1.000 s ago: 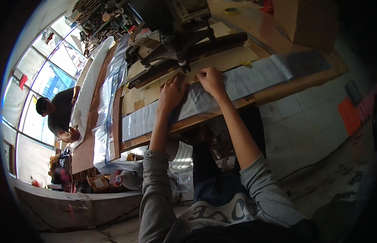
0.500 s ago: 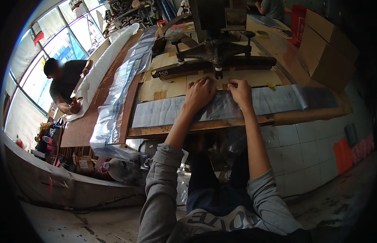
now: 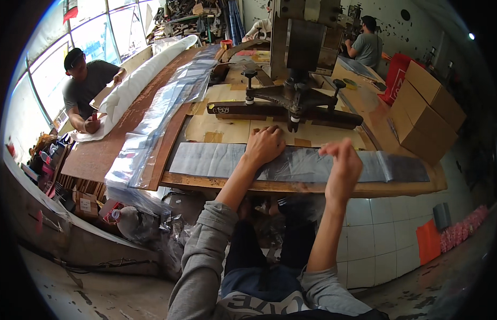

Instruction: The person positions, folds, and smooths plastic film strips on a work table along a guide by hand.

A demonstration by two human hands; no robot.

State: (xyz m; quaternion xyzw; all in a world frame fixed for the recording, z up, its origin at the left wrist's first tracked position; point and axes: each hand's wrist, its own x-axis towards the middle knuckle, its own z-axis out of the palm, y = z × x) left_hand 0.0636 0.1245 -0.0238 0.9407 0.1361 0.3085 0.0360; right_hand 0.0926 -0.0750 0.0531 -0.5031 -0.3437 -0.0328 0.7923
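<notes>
A long strip of clear plastic film lies flat along the front edge of the work table. My left hand rests palm down on its far edge, fingers stretched forward onto the tan board. Raised above the strip, my right hand is apart from it, with bent fingers smeared by motion. Whether anything is between those fingers cannot be made out. Just beyond my hands stands a press with a dark, long bar, held by a metal bracket with knobs.
A stack of clear plastic bags hangs over the table edge at left, beside a white roll. A person works across there; another is at the back right. Cardboard boxes stand on the right.
My right hand has lifted off the plastic strip and moved right and toward me. The left hand stays on the strip's far edge. The whole view has shifted with my head.
</notes>
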